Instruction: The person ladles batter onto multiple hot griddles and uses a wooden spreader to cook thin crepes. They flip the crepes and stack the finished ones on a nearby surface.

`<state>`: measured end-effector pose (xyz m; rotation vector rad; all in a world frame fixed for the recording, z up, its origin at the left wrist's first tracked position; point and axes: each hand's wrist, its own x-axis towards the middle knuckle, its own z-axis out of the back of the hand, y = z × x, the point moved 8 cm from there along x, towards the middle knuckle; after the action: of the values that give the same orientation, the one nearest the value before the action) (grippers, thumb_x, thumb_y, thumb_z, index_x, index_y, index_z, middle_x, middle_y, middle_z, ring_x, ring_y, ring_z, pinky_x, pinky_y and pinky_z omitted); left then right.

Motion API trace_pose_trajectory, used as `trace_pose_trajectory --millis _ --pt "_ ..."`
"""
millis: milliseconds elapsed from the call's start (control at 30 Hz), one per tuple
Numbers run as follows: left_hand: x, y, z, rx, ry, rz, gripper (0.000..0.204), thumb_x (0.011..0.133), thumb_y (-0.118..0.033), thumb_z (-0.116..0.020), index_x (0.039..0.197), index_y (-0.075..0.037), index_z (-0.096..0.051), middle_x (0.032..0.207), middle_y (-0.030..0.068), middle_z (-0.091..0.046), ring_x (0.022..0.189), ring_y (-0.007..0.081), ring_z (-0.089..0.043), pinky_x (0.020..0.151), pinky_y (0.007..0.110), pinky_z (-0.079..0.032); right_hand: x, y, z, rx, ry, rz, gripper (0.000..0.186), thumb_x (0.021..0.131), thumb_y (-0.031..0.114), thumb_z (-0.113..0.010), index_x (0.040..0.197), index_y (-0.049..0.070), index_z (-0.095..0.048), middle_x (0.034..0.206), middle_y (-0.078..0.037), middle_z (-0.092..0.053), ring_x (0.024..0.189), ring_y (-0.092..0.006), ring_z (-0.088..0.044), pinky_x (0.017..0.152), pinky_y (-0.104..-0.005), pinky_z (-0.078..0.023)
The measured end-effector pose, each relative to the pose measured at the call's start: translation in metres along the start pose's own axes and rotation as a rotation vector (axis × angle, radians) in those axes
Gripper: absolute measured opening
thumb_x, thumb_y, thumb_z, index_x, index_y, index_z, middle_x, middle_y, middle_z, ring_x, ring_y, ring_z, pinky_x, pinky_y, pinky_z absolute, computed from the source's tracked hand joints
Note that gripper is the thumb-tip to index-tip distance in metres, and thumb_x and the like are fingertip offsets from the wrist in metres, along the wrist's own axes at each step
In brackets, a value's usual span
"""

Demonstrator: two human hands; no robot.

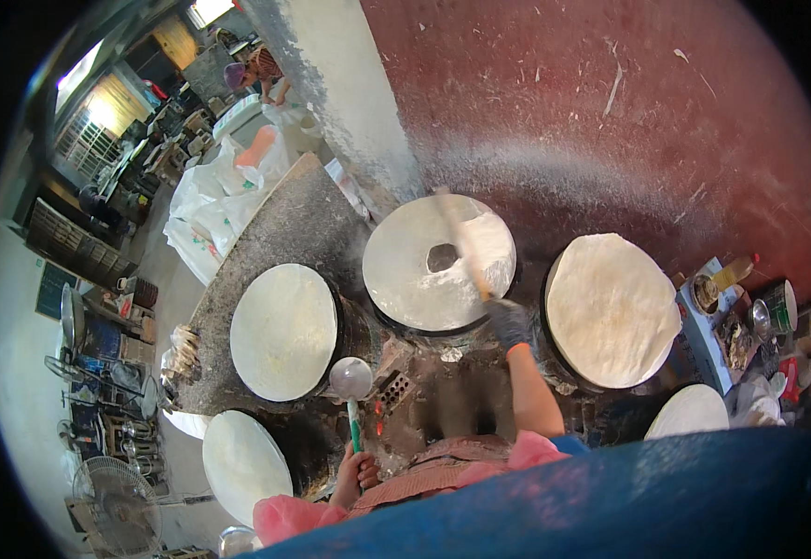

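Note:
My right hand [510,323], in a dark glove with an orange cuff, is closed on a long flat wooden spreader [476,265], smeared by motion. The spreader lies across the round central griddle [442,252], where pale batter [487,244] coats the surface unevenly around a dark bare patch. Low in the picture, my bare left hand [356,473] grips the green handle of a ladle [350,378]. Its round bowl is near the left griddle's pale round sheet [284,332]. To the right, a larger cream sheet [612,310] with an uneven edge covers another griddle.
More pale round sheets are at lower left [244,466] and lower right [688,413]. White plastic bags [224,200] sit beyond the grey counter [284,219]. A cluttered box [711,326] stands right, a fan [118,508] lower left. Another person [261,70] bends far off.

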<state>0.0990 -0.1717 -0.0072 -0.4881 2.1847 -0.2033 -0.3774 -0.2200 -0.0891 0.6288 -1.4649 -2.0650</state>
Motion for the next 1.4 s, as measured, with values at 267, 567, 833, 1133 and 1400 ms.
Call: trace_pose_trajectory --millis 267,567,833,1133,1400 --pt "-0.005 -0.039 0.026 0.060 -0.036 -0.082 0.045 0.091 -0.006 -0.043 0.129 -0.028 -0.032 0.061 -0.0002 -0.036 0.039 0.0074 -0.034 0.032 0.020 -0.029 -0.058 -0.032 0.018 0.487 0.056 -0.169 0.010 0.082 0.007 -0.060 0.088 0.002 -0.067 0.073 -0.007 -0.067 0.064 -0.0151 -0.061 0.062 -0.0312 -0.050" --pt "-0.004 -0.055 0.007 0.017 -0.052 -0.041 0.039 0.090 -0.010 -0.046 0.125 -0.026 -0.038 0.060 -0.0004 -0.035 0.040 0.0080 -0.034 0.032 0.020 -0.029 -0.040 -0.034 0.046 -0.098 -0.235 -0.200 0.024 0.083 0.025 -0.062 0.097 0.007 -0.068 0.080 -0.008 -0.067 0.073 -0.0227 -0.061 0.069 -0.0355 -0.049" --pt "0.045 -0.070 -0.004 -0.080 0.054 0.068 0.043 0.090 -0.011 -0.049 0.128 -0.028 -0.039 0.057 -0.0021 -0.033 0.039 0.0064 -0.032 0.033 0.020 -0.028 -0.029 0.063 0.039 -0.950 0.152 0.257 0.035 0.086 0.034 -0.050 0.120 0.028 -0.054 0.078 -0.017 -0.062 0.074 -0.0358 -0.061 0.065 -0.0477 -0.046" --pt "0.146 -0.115 -0.112 0.204 0.034 -0.022 0.025 0.086 -0.008 -0.053 0.104 -0.021 -0.043 0.057 -0.0025 -0.036 0.040 0.0069 -0.033 0.034 0.023 -0.026 -0.073 0.030 0.076 -1.029 0.117 0.167 0.032 0.088 0.036 -0.048 0.116 0.025 -0.057 0.078 -0.017 -0.064 0.069 -0.0340 -0.062 0.059 -0.0480 -0.048" --pt "0.195 -0.071 -0.184 0.393 -0.079 -0.137 0.023 0.084 -0.003 -0.051 0.095 -0.016 -0.035 0.058 0.0011 -0.036 0.040 0.0110 -0.031 0.036 0.026 -0.027 -0.154 0.053 0.048 -1.020 -0.021 0.327 0.035 0.081 0.027 -0.056 0.116 0.027 -0.055 0.075 -0.016 -0.062 0.065 -0.0332 -0.061 0.057 -0.0447 -0.047"
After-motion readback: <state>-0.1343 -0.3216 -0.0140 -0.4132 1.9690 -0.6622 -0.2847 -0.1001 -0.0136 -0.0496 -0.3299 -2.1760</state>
